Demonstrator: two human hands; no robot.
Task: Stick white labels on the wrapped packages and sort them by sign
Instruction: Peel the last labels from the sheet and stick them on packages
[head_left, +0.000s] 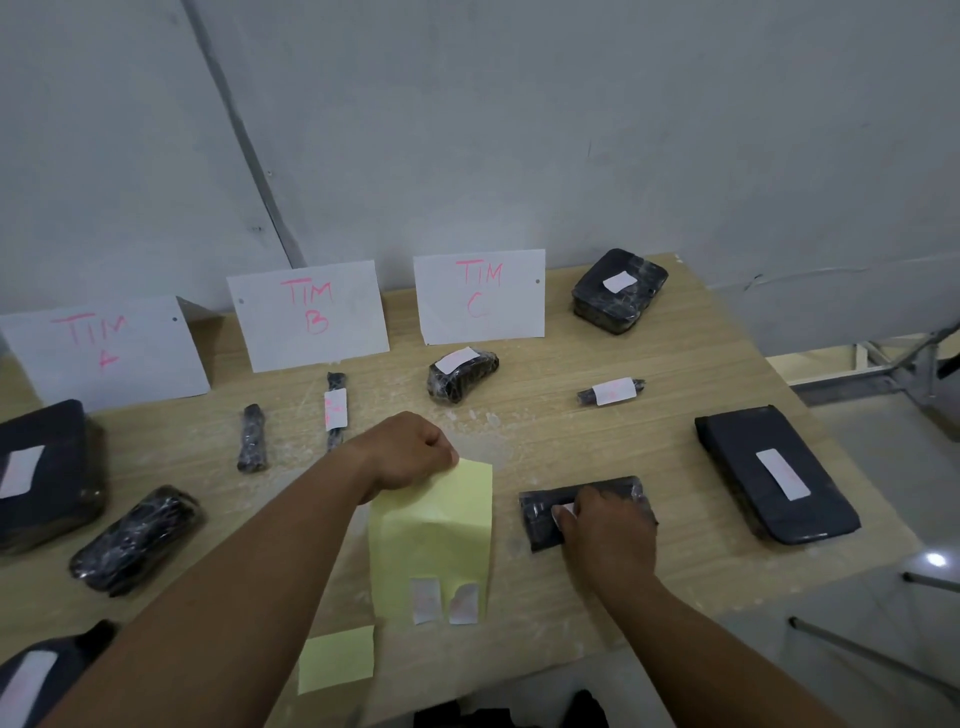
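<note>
The left hand (410, 452) pinched the pale yellow backing sheet (431, 540) at twelve o'clock, likely steadying it. At three o'clock, the right hand (608, 525) clasped a black film-wrapped package (540, 525), pressing its white label (567, 509) flat.

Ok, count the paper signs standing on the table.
3. The TIM A sign stands far left, the TIM B sign in the middle, the TIM C sign right of it.

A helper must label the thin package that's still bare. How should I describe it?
Find the TIM B sign standing at the back of the table. In front of it lie two thin black wrapped sticks. The bare stick is the left one; unlike the labelled stick beside it, it carries no white label.
</note>
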